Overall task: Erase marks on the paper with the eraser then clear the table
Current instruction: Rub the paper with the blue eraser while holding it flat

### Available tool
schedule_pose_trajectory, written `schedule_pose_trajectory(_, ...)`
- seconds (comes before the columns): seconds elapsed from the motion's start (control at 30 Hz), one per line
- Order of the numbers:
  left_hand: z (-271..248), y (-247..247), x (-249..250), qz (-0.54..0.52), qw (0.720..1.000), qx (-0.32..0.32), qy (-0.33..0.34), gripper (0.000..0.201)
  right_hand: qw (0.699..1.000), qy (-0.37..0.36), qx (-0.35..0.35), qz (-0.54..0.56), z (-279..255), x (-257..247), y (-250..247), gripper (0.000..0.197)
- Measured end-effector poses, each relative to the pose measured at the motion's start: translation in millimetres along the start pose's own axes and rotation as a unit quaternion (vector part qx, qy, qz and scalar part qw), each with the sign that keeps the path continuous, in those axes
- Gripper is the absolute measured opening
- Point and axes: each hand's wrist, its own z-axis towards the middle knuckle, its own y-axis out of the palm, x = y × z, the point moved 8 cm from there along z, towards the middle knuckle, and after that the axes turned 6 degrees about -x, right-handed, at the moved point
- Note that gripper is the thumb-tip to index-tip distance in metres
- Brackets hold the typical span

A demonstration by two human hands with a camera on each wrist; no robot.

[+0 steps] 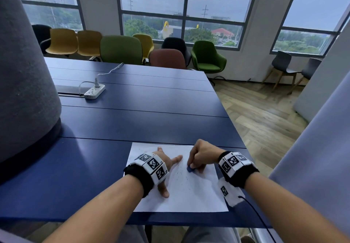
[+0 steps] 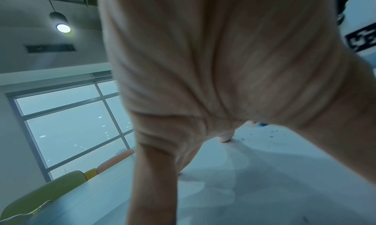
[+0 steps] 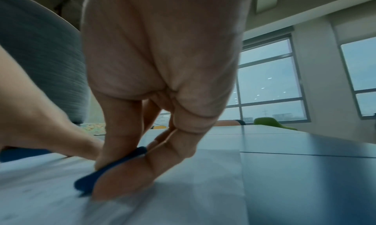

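A white sheet of paper [image 1: 189, 193] lies at the near edge of the blue table [image 1: 132, 125]. My left hand [image 1: 166, 167] lies spread flat on the sheet's left part, fingers straight, pressing it down. My right hand [image 1: 198, 157] pinches a small dark blue eraser [image 1: 190, 169] and holds it down on the paper's upper middle. In the right wrist view the eraser [image 3: 114, 167] sits between thumb and fingers against the paper [image 3: 183, 196]. Dark eraser crumbs [image 1: 180, 174] speckle the sheet between the hands; the crumbs [image 2: 272, 134] also show in the left wrist view.
A white power strip [image 1: 94, 92] with a plugged cable lies far back on the table. A grey upholstered partition [image 1: 24, 72] rises at the left. Coloured chairs [image 1: 121, 49] line the table's far side. The table's right edge drops to wooden floor [image 1: 265, 114].
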Motion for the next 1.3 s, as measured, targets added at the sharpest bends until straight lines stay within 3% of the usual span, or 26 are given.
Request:
schedule_pose_trajectory(0.1, -1, -1, 1, 0.007, 1.0, 0.004, 0.001, 0.135, 0.999, -0.007, 0.036, 0.002, 5, 0, -8, 0.015)
schedule_pose_trajectory(0.3, 4, 2, 0, 0.0, 1.0, 0.002, -0.005, 0.139, 0.99, 0.002, -0.124, -0.063, -17, 5, 32, 0.017)
schedule_pose_trajectory(0.47, 9, 2, -2, -0.011, 1.0, 0.012, 0.001, 0.135, 1.0, -0.02, 0.013, -0.019, -11, -5, 6, 0.014)
schedule_pose_trajectory(0.6, 21, 4, -10, -0.124, 0.991, 0.041, -0.014, 0.108, 0.998, -0.034, 0.03, -0.047, -33, 5, 20, 0.019)
schedule_pose_trajectory(0.63, 20, 3, -11, -0.131, 0.99, 0.044, -0.016, 0.11, 0.995, -0.035, 0.059, -0.069, -41, 10, 22, 0.019)
schedule_pose_trajectory(0.7, 14, 2, -9, -0.125, 0.992, 0.027, -0.01, 0.132, 0.98, -0.049, 0.157, -0.109, -62, 17, 22, 0.009)
schedule_pose_trajectory(0.77, 5, 1, -6, -0.07, 0.997, 0.016, 0.005, 0.137, 0.964, -0.063, 0.231, -0.112, -81, 25, 30, 0.012)
schedule_pose_trajectory(0.87, -2, -1, -5, -0.041, 0.999, 0.03, 0.02, 0.135, 0.956, -0.06, 0.262, -0.117, -91, 41, 56, 0.017)
schedule_pose_trajectory(1.07, -23, 17, 6, -0.098, 0.991, 0.079, 0.05, 0.107, 0.933, -0.074, 0.339, -0.091, -100, 55, 66, 0.015)
schedule_pose_trajectory(1.3, -30, 42, 98, -0.148, 0.959, 0.188, 0.15, 0.062, 0.928, -0.076, 0.36, -0.05, -105, 60, 67, 0.019)
